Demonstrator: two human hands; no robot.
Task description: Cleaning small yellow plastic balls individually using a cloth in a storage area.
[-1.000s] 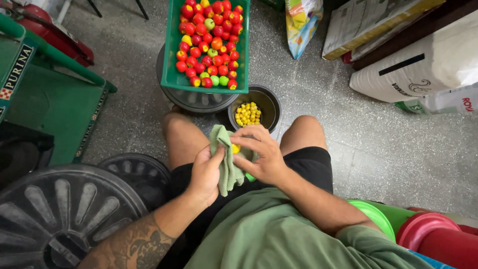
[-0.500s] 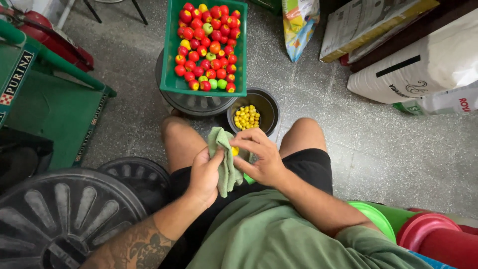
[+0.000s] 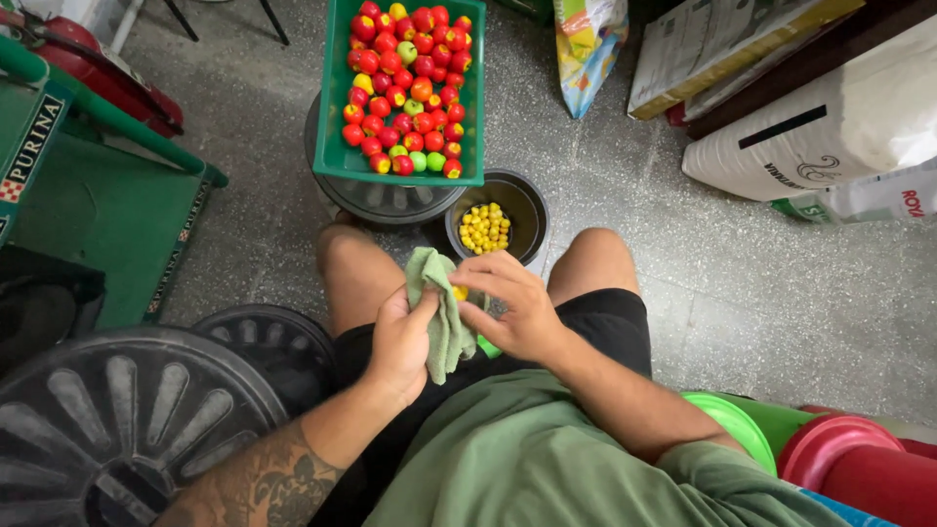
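I sit with both hands over my lap. My left hand (image 3: 402, 337) grips a light green cloth (image 3: 439, 312) that hangs down between my knees. My right hand (image 3: 512, 303) pinches a small yellow round fruit (image 3: 459, 292) against the cloth. Just ahead on the floor stands a dark round bowl (image 3: 522, 200) with several small yellow fruits (image 3: 484, 226) in it. Beyond it a green plastic crate (image 3: 337, 127) full of red, yellow and green small fruits (image 3: 405, 78) rests on a dark round tub.
Dark round lids (image 3: 127, 429) lie at my lower left. A green rack (image 3: 107, 195) stands at the left. White sacks (image 3: 830, 127) and a cardboard box (image 3: 712, 44) are at the upper right. Green (image 3: 732, 420) and red (image 3: 849, 459) basins sit at my right.
The hands have hardly moved; the fingers of the right hand have shifted slightly on the cloth, and the yellow fruit shows between them.
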